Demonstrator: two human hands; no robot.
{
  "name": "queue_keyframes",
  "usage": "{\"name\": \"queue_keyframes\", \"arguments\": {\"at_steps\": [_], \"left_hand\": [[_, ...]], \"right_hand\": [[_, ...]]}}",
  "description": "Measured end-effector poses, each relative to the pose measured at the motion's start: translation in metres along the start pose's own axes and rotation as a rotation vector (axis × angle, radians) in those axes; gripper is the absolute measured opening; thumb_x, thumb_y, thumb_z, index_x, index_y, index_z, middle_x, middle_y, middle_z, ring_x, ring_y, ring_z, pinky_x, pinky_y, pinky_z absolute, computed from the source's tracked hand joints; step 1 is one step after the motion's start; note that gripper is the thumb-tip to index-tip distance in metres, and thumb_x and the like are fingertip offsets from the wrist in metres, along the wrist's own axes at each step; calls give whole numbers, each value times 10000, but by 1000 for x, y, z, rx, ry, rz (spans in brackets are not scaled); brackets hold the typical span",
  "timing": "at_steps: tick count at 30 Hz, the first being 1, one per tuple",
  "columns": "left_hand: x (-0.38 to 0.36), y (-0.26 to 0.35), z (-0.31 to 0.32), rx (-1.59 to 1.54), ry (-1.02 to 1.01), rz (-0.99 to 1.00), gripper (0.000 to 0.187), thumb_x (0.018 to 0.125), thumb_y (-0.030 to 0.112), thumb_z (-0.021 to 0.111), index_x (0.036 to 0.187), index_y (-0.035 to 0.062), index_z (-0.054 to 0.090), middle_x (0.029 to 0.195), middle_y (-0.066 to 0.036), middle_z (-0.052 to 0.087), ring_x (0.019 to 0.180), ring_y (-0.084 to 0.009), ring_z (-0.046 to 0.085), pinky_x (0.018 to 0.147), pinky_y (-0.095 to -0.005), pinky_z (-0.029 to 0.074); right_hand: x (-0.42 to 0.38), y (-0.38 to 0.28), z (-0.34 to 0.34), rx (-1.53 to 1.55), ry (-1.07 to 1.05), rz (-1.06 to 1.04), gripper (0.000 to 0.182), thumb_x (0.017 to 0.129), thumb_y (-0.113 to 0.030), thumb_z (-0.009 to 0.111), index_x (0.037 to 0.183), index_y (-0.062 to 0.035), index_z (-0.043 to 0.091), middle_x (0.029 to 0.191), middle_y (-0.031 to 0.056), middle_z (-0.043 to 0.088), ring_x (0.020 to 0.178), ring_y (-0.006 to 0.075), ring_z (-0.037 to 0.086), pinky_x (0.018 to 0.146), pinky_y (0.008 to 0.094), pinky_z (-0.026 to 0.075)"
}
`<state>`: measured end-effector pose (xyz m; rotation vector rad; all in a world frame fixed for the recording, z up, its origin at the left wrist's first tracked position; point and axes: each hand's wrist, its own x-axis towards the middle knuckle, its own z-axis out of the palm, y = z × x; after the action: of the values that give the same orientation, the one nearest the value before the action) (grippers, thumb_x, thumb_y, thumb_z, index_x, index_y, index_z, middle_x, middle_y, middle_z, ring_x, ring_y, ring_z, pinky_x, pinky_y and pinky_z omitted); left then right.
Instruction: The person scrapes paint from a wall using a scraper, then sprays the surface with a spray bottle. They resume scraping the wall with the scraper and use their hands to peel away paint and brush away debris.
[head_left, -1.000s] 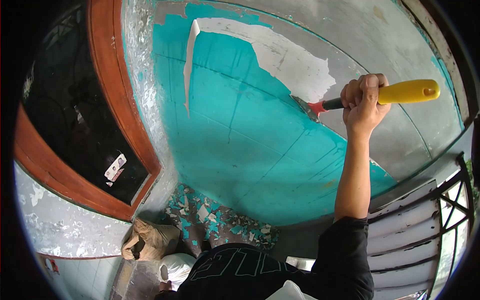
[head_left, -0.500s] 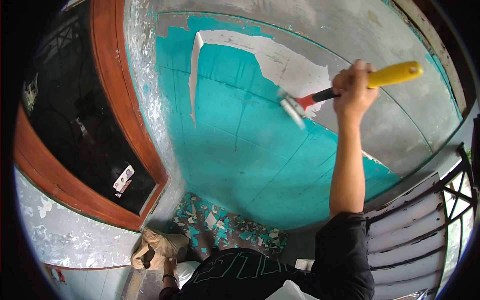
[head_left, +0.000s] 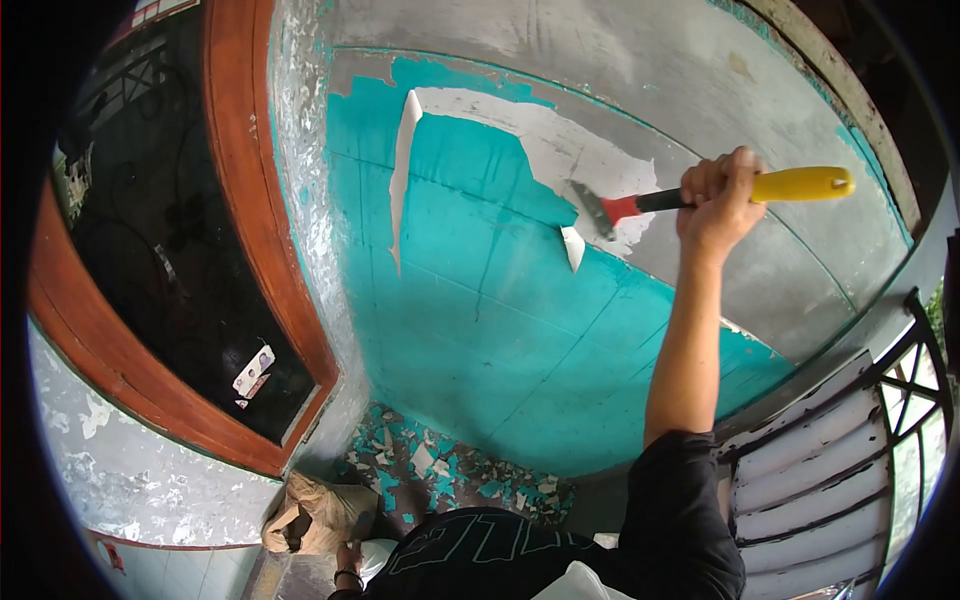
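Note:
My right hand (head_left: 718, 205) is wrapped around the long handle of a paint scraper (head_left: 805, 185), which has a yellow end, a black grip and a red neck. Its wide metal blade lies against the wall, over a pale stripped patch (head_left: 480, 105) in the turquoise paint (head_left: 480, 270). Just below the blade, a loosened flake of paint (head_left: 573, 248) shows its white back. A longer curled strip (head_left: 402, 185) hangs at the patch's left end. Low down, my left hand (head_left: 348, 557) is beside a brown paper sack (head_left: 325, 510); its fingers are too small and hidden to read.
Turquoise and white paint chips (head_left: 430, 465) litter the floor at the wall's foot. A dark pane in a brown wooden frame (head_left: 240, 180) stands at left. Bare grey wall (head_left: 780, 250) spans the upper right, with a slatted bench (head_left: 810, 480) below it.
My right hand and the scraper have shifted slightly lower in view, and the blade has turned up from the turquoise onto the pale patch. A white-backed flake now shows under it.

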<state>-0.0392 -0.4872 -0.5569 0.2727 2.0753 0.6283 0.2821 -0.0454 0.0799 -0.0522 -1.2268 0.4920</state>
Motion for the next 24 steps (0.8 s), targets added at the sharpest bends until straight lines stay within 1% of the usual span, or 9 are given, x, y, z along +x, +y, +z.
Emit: {"name": "queue_keyframes", "arguments": {"at_steps": [2, 5, 8, 11, 13, 16, 20, 22, 24], "left_hand": [[58, -30, 13, -141, -33, 127, 399, 895, 276, 652, 1145, -23, 565, 891, -185, 668, 687, -217, 654, 604, -358, 515], [43, 19, 0, -67, 49, 232, 377, 901, 261, 636, 1119, -37, 563, 879, -186, 665, 691, -218, 657, 604, -357, 522], [45, 21, -14, -155, 85, 329, 371, 898, 268, 633, 1088, -45, 570, 896, -195, 669, 707, -244, 673, 621, -361, 532], [29, 35, -20, -108, 132, 329, 360, 895, 275, 635, 1060, -40, 577, 905, -202, 675, 781, -269, 684, 673, -370, 538], [7, 57, -22, 109, 221, 480, 360, 891, 273, 636, 1064, -37, 577, 920, -198, 679, 849, -286, 678, 732, -388, 531], [-4, 90, -14, 72, 285, 629, 353, 890, 266, 636, 1081, -26, 580, 958, -183, 673, 911, -293, 664, 777, -394, 516], [-85, 182, 10, -298, 34, 816, 345, 880, 211, 650, 1138, -6, 578, 1004, -148, 654, 943, -256, 644, 806, -351, 509], [-145, 232, 37, -356, 37, 1121, 410, 847, 175, 688, 1201, 12, 560, 1112, -153, 626, 972, -272, 634, 870, -370, 489], [-218, 287, 51, -139, 236, 1491, 493, 809, 152, 726, 1250, 37, 537, 1227, -157, 575, 1015, -319, 618, 940, -409, 452]], "right_hand": [[-17, 26, 2, 13, 85, 51, 267, 919, -162, 612, 741, -74, 434, 509, 17, 358, 368, 115, 359, 339, 272, 298], [-33, 40, 3, 103, 23, 163, 262, 926, -151, 604, 748, -78, 426, 510, 20, 366, 371, 110, 357, 347, 274, 316], [-15, 4, 5, 8, -38, -72, 274, 938, -110, 574, 733, -87, 395, 515, 23, 386, 384, 96, 346, 356, 269, 292], [-15, 14, 0, 65, -23, -97, 254, 937, -109, 572, 753, -87, 399, 507, 14, 385, 390, 98, 360, 358, 263, 295], [-38, 46, 10, 60, 57, -12, 261, 943, -132, 567, 754, -80, 394, 494, 21, 407, 379, 108, 387, 357, 266, 321], [-81, 61, 21, 23, 124, 123, 201, 908, -133, 597, 796, -17, 478, 505, 44, 440, 391, 121, 418, 391, 272, 366], [-166, 12, -1, 12, 48, 269, 199, 889, -124, 601, 846, -70, 415, 698, 37, 438, 537, 127, 421, 523, 304, 409], [-224, -17, -27, -124, 19, 298, 239, 887, -182, 625, 904, -59, 422, 729, 48, 435, 586, 159, 445, 592, 324, 429], [-279, -50, -47, -83, -3, 318, 252, 889, -213, 635, 904, -56, 439, 747, 65, 458, 622, 164, 471, 615, 340, 438]]}}
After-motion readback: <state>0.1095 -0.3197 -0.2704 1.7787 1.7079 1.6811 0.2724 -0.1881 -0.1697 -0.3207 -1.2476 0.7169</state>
